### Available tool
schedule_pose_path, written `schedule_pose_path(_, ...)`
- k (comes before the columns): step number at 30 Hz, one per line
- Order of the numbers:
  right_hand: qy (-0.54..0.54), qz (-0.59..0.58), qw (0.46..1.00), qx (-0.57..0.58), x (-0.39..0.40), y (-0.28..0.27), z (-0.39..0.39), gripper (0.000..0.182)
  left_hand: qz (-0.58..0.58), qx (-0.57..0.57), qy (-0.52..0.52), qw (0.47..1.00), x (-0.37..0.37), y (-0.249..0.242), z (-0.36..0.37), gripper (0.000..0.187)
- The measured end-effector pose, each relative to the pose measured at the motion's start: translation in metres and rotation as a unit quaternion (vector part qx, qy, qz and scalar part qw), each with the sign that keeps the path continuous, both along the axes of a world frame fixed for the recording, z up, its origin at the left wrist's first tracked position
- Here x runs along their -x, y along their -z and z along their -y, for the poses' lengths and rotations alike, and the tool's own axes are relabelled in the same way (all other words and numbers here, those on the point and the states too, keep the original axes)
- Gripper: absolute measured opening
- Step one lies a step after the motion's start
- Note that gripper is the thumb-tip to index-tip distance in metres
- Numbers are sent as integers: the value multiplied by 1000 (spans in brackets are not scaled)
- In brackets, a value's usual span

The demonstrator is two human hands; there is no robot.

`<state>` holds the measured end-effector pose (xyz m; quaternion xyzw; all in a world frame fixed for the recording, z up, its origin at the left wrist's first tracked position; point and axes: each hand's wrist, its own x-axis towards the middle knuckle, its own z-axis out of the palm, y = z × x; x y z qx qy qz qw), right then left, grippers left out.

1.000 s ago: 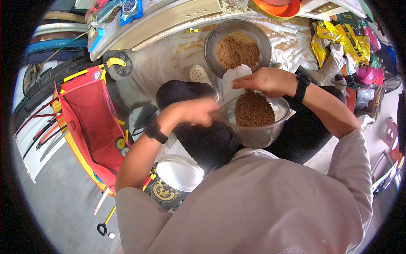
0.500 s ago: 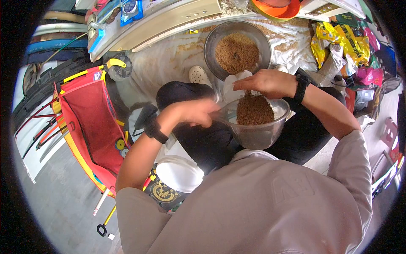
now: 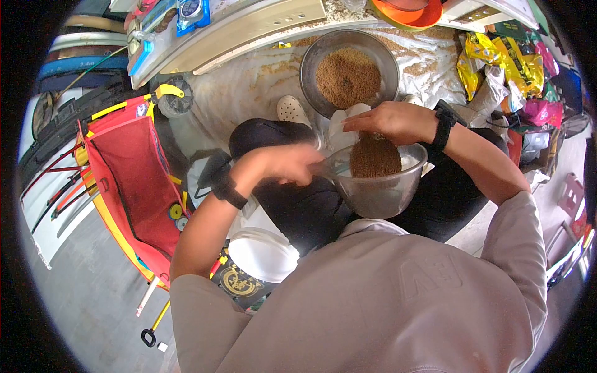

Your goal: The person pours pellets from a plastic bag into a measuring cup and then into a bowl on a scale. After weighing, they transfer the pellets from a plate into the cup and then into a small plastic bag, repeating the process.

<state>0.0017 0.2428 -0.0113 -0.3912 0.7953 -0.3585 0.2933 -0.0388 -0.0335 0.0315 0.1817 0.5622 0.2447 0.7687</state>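
Note:
A clear bowl (image 3: 379, 198) rests on my lap, with dark brown granules (image 3: 375, 156) heaped inside. At its left side my left hand (image 3: 293, 165) is curled closed around the handle side, smeared by motion. My right hand (image 3: 393, 121) reaches over the bowl's far rim, palm down. Its fingers point left and lie over a pale, lobed white item (image 3: 346, 128), with granules just beneath them; the thumb is hidden. Just beyond, on the floor, stands a large metal basin (image 3: 306, 78) of lighter brown granules.
Plastic sheeting (image 3: 249, 87) with spilled granules covers the floor ahead. A red folding cart (image 3: 127, 180) stands left, and a white lidded tub (image 3: 264, 255) sits beside my hip. Yellow packets (image 3: 507, 62) are piled right. An orange bowl (image 3: 407, 13) sits on the shelf edge ahead.
The brown granules have shifted slightly right and changed shape inside the bowl. My left hand stays at the bowl's side, blurred in both frames; my right hand has hardly moved.

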Motion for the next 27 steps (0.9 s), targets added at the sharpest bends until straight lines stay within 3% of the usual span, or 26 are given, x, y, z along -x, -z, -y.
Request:
schedule_pose_path(11,1,4,1000,12,2,-1,0,68,-1,0,5,1000,3,-1,-2,19)
schedule_pose_path(19,5,-13,999,30,2,-2,0,53,23,8,8,1000,5,0,-2,54)
schedule_pose_path(27,12,1,999,46,1,4,-1,51,45,15,-2,999,6,3,0,49)
